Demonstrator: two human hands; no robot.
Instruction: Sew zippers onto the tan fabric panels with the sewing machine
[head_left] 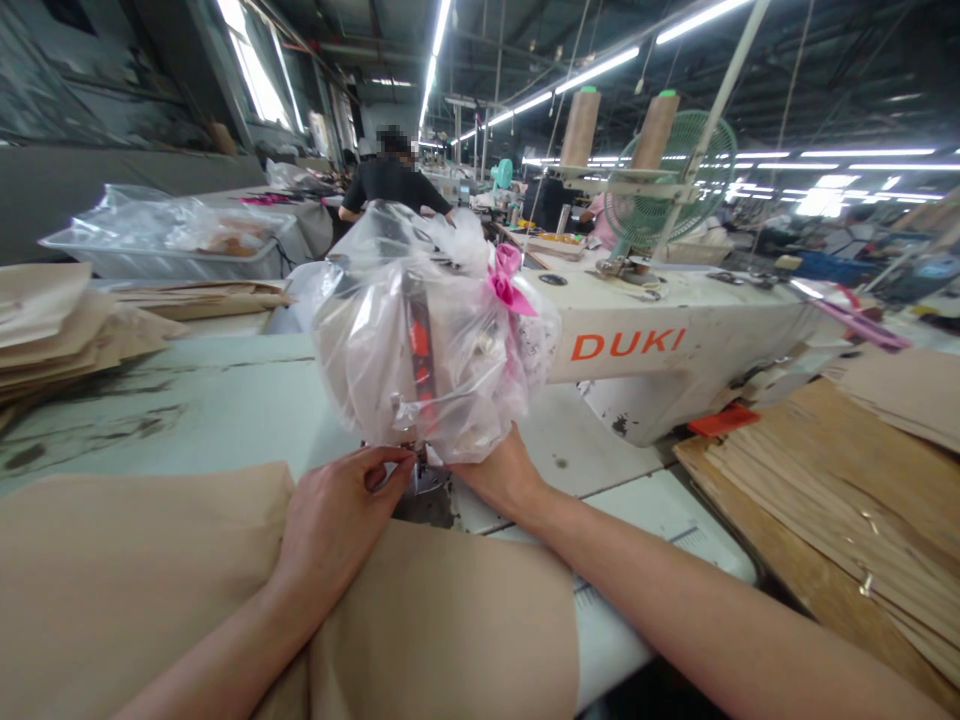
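A white sewing machine [675, 350] marked DUKI stands on the pale table [187, 400]. Its head is wrapped in clear plastic [375, 350] tied with a pink ribbon [508, 285]. My left hand [337, 515] rests on tan fabric [112, 590], fingers curled in a pinch near the needle area. My right hand [499, 470] reaches under the plastic wrap by the needle plate [427, 480]; its fingers are hidden behind the plastic.
Stacks of tan cut pieces lie at the right [840, 480] and far left [60, 320]. A plastic-covered tray [172, 240] sits behind. Two thread cones [581, 125] and a green fan [667, 180] stand beyond the machine. A person in black [390, 180] works farther back.
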